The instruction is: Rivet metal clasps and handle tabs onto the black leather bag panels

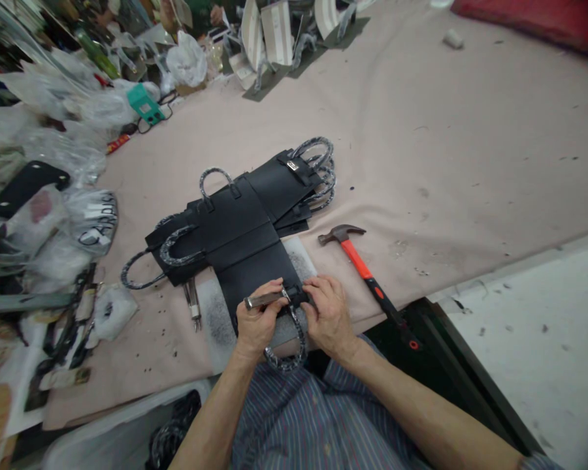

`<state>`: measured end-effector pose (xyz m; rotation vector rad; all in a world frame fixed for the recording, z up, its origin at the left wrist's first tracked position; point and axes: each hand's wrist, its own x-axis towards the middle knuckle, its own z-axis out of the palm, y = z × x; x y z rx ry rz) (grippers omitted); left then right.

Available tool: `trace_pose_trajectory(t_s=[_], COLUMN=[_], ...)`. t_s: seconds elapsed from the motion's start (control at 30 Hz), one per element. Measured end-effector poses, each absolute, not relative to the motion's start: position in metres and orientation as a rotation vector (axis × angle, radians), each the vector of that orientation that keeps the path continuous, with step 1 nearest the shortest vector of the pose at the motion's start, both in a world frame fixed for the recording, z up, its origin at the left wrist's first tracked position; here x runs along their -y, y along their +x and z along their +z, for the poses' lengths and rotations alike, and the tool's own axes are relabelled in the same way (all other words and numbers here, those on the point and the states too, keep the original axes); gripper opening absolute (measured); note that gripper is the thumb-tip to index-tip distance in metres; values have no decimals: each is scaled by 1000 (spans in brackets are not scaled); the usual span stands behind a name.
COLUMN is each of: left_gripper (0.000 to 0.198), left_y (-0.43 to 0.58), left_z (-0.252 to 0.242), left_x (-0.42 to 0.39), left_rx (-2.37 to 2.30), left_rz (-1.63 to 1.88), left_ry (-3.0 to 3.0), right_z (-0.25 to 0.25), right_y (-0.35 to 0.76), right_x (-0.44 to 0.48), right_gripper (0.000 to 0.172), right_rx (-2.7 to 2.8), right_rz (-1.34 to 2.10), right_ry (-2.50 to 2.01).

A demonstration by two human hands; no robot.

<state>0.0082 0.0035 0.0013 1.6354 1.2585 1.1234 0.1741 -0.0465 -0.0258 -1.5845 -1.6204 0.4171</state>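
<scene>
Head view: your left hand (pixel 257 320) grips a metal punch (pixel 266 299); right hand (pixel 329 313) pins the black bag panel (pixel 255 274)'s handle (pixel 294 346); hammer (pixel 367 274) beside, on the counter (pixel 470 163).

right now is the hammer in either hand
No, the hammer lies on the table right of the right hand; the left hand holds a metal tool.

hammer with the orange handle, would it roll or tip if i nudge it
The hammer lies flat on the cloth-covered table, so tipping seems unlikely. Its claw head would probably stop a roll. Likely head-heavy, so it may pivot when pushed.
</scene>
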Motion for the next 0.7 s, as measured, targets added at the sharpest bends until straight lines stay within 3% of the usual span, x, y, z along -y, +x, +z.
trace_pose_trajectory(t_s=[0.7], left_gripper=[7], left_y=[13], left_z=[-5], left_x=[-3], left_rx=[-1253], left_rz=[1095], left_ry=[1829], right_z=[-22], right_y=[175], right_x=[47], right_gripper=[27], right_rx=[1622], right_rz=[410], right_ry=[-1584])
